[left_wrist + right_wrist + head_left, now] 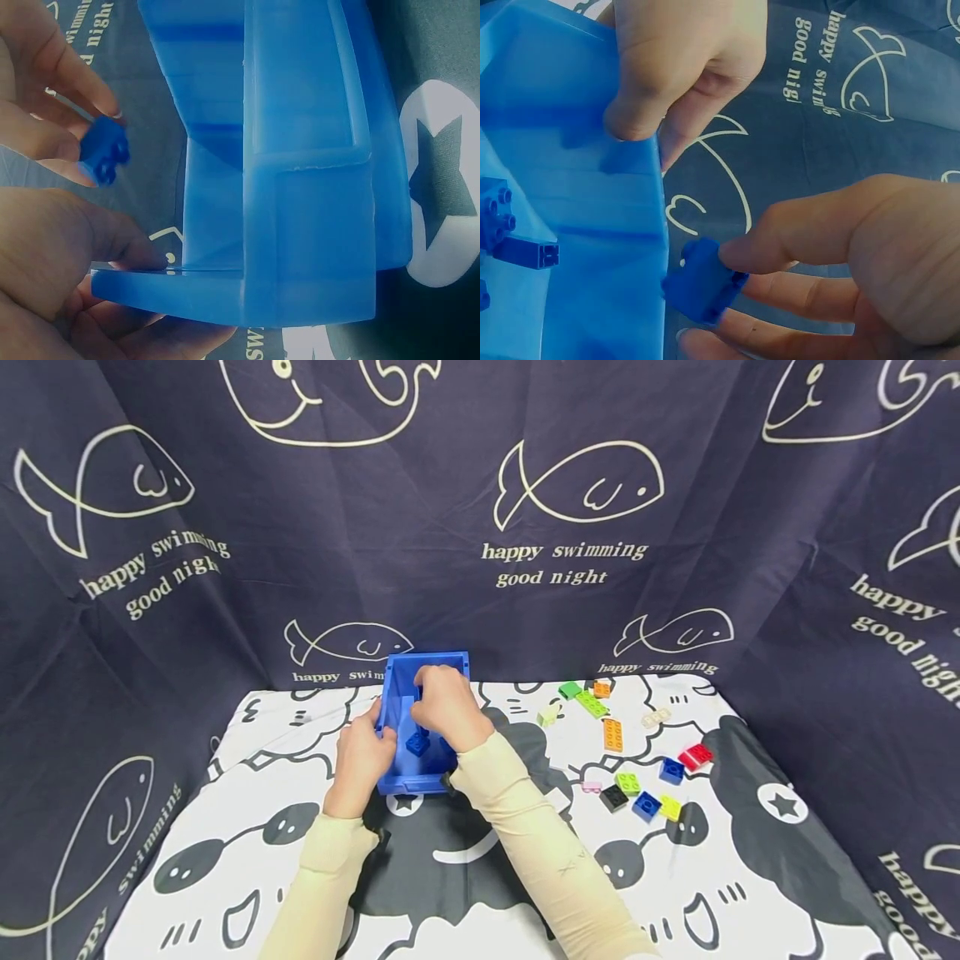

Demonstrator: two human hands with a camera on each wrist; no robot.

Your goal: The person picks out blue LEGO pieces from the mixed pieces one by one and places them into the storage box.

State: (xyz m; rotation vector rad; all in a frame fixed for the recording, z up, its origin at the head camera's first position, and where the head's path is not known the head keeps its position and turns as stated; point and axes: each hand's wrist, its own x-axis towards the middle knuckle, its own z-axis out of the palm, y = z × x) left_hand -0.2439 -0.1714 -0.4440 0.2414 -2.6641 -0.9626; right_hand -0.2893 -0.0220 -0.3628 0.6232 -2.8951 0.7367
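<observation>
My left hand (360,758) grips the left wall of a blue plastic bin (412,785), thumb inside and fingers outside. Over the bin, my right hand (453,710) pinches a blue toy building brick (703,281) between thumb and fingers. The left wrist view shows this brick's studs, and there it appears beside the bin's opening. Inside the bin lie a blue studded brick (495,217) and a narrow blue block (529,253) against it; part of another blue piece shows at the right wrist view's edge. The right hand hides some of the bin's interior in the head view.
To the right on the patterned cloth (465,935) lie several loose bricks, among them an orange one (612,735), a red one (696,757), a black one (613,798) and a blue one (647,807). A dark fabric backdrop (450,568) stands close behind the bin.
</observation>
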